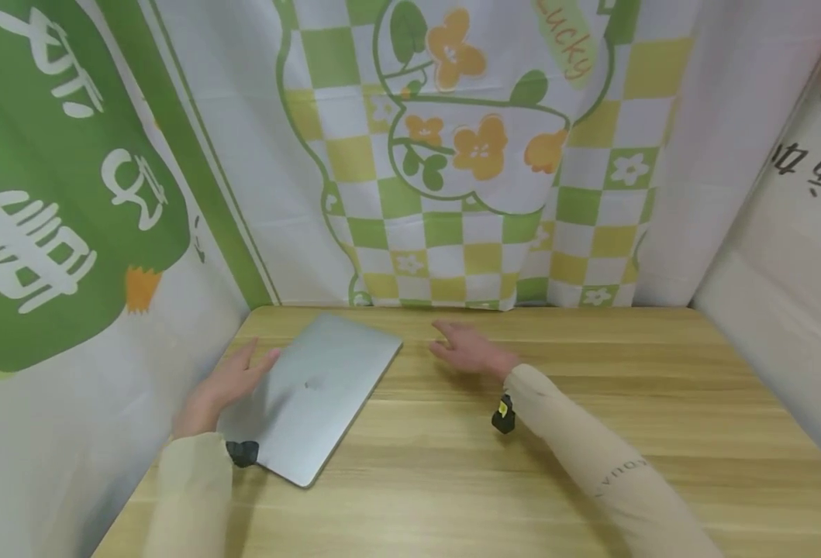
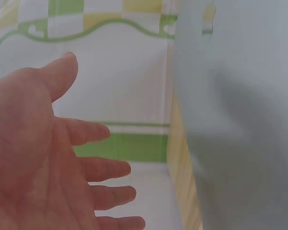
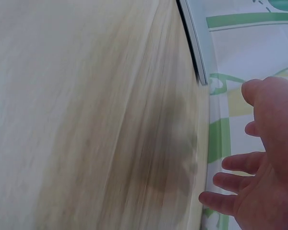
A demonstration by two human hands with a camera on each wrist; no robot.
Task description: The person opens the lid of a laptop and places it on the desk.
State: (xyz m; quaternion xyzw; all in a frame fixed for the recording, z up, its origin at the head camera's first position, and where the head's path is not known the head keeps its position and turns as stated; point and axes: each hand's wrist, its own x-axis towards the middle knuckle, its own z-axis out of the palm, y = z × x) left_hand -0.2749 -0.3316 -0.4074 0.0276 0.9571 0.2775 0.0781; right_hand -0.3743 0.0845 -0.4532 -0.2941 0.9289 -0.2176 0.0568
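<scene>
A closed silver laptop (image 1: 326, 387) lies at a slant on the left part of the wooden table. Above its left edge hovers the left hand (image 1: 225, 387), fingers spread and holding nothing. In the left wrist view that hand (image 2: 62, 158) has its fingers apart, with the laptop's grey surface (image 2: 245, 120) to the right. The right hand (image 1: 471, 349) is in the air to the right of the laptop, also empty. The right wrist view shows the right hand (image 3: 269, 158) with spread fingers, below and right of the laptop's edge (image 3: 194, 43).
The wooden table (image 1: 591, 465) reaches to a patterned curtain (image 1: 452, 232) at the back. A green and white cloth (image 1: 68, 194) hangs on the left, a white one (image 1: 787, 271) on the right. Small black devices (image 1: 504, 416) are on both wrists.
</scene>
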